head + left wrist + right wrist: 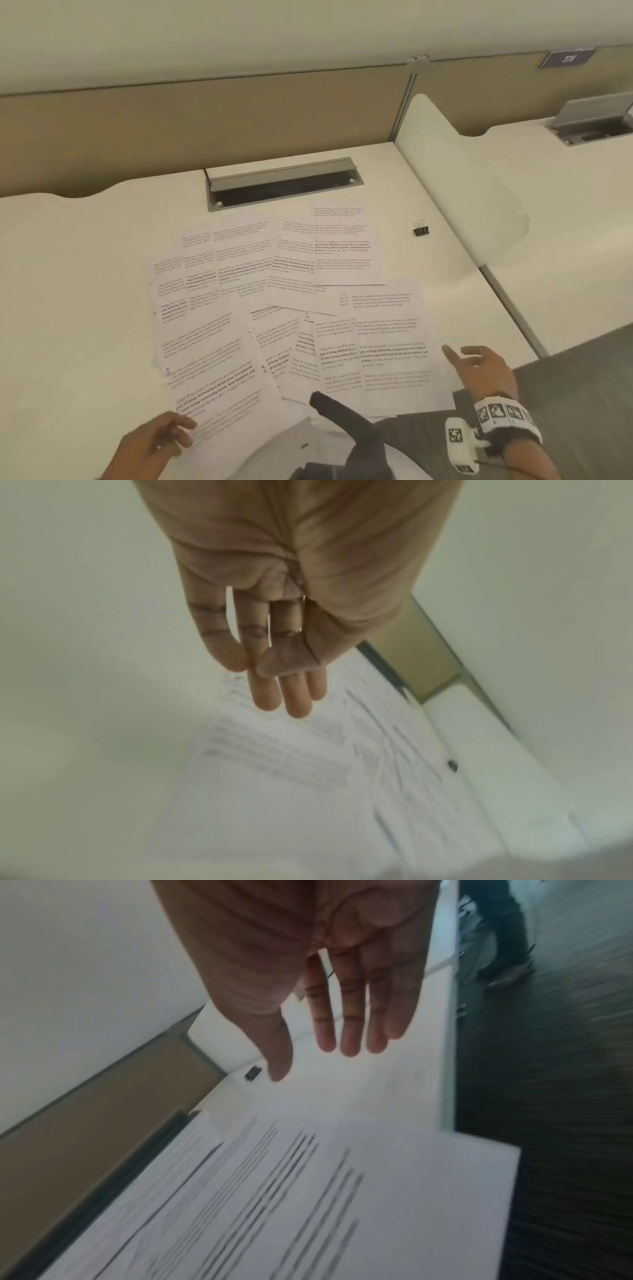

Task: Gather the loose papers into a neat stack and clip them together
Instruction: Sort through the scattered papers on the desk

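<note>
Left hand (156,442) and right hand (481,368) hover, fingers (351,1031) straight.

Printed papers (291,308) lie scattered, overlapping, on the desk (85,274) (binder clip (420,229) apart, far right).

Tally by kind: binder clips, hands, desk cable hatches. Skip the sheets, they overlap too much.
Binder clip: 1
Hands: 2, left hand and right hand
Cable hatches: 2, near hatch and far hatch
Total: 5

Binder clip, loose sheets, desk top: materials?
Binder clip: looks like black painted metal with thin wire loops. Sheets: thin matte white printer paper, overlapping with black print. Desk top: smooth off-white, probably laminate; dull, even sheen.
</note>
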Demonstrator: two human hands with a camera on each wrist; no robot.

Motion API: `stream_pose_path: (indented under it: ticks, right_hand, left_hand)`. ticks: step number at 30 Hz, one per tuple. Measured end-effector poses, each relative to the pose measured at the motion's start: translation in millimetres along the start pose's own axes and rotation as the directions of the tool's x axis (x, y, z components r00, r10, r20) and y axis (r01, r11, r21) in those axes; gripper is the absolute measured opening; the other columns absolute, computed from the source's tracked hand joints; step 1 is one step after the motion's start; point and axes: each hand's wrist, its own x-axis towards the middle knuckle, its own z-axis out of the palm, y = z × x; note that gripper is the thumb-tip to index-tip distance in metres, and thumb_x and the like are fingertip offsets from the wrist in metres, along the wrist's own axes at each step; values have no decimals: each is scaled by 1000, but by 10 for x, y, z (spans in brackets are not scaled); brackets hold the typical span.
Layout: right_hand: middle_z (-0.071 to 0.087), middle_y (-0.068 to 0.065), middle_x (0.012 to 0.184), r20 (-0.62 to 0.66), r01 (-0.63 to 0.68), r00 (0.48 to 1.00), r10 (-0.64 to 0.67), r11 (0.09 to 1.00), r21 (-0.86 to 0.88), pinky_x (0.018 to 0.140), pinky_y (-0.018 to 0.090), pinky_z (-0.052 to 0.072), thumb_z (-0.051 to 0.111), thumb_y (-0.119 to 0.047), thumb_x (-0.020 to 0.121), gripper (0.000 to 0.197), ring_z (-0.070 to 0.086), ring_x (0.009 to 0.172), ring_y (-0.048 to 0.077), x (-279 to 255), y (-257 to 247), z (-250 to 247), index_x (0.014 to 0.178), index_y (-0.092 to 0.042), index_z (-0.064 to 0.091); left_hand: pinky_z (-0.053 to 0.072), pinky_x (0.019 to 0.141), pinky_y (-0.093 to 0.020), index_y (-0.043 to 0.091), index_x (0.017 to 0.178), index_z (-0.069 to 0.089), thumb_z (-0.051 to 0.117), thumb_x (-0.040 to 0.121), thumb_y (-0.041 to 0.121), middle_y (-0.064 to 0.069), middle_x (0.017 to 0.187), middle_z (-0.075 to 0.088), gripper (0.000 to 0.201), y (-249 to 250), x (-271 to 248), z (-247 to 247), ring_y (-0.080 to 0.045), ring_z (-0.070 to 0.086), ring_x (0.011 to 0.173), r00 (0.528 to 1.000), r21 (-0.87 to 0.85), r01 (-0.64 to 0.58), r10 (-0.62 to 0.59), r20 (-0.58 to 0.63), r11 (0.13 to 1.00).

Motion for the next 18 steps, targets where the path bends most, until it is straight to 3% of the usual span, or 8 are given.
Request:
stream_pose_path:
  ticks: [3,6,10,13,18]
  right_hand:
    - [66,2,119,110,16,994,-1,990,-138,88,43,52,68,-82,55,83,65,103,27,44,-107,247,117,-29,54]
    - [55,5,122,124,71,992,-39,960,-272,86,45,54,72,-82,48,95,60,109,30,33,-126,495,123,-31,44]
    - [57,6,120,138,96,988,-66,970,-225,87,45,54,82,-65,55,86,62,105,29,100,-119,585,121,-29,42]
    - [66,7,117,166,92,984,-68,986,-141,83,38,53,87,-48,61,78,63,95,26,144,-124,576,122,-24,45]
    - [67,7,109,109,83,991,-79,996,-28,84,37,52,83,-34,72,54,61,91,26,171,-111,542,115,-12,57]
  left_hand:
    - [58,75,-27,15,89,75,59,78,-25,-9,78,77,44,376,235,173,-32,72,82,992,16,-101,102,-74,995]
    - [58,80,-29,13,94,73,63,81,-18,-4,84,78,35,713,356,306,-22,74,83,973,-4,-208,206,-108,978]
    - [58,81,-32,15,96,73,63,82,-16,-3,85,78,35,909,417,498,-21,73,82,960,15,-265,265,-94,964]
    - [58,82,-31,17,96,73,62,83,-14,-1,84,78,36,950,439,574,-19,73,81,960,30,-265,267,-82,964]
    - [56,83,-30,21,96,72,63,84,-11,2,85,77,35,1009,422,612,-18,73,82,960,41,-271,273,-63,962]
